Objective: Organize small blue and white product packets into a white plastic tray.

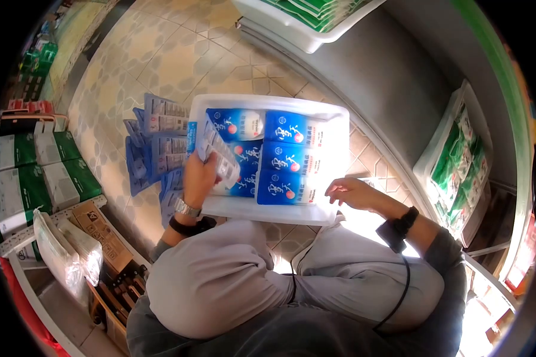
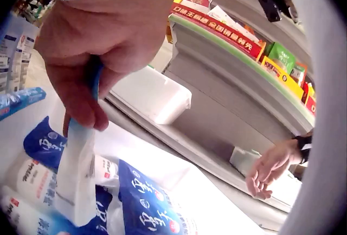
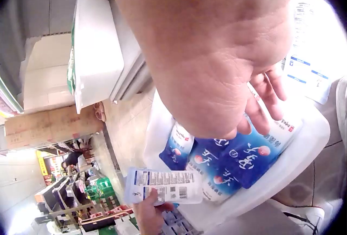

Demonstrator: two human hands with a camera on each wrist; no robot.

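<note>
Loose pouches (image 1: 165,150) lie just left of a white tub (image 1: 262,213); the left hand (image 1: 199,178) pinches a packet (image 1: 223,157) over the tub's left side, perhaps touching the blue-and-white bags (image 1: 287,157) inside. The right hand (image 1: 354,194), fingers loosely bent, holds nothing near the tub's right corner.

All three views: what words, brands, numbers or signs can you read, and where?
"雪天": blue-and-white packets in the white tub.
"口味王… 全国销量领先": red shelf strip; its middle characters are unclear.
Too small or blurred: print on the held packet, brown carton and green packs at right.
</note>
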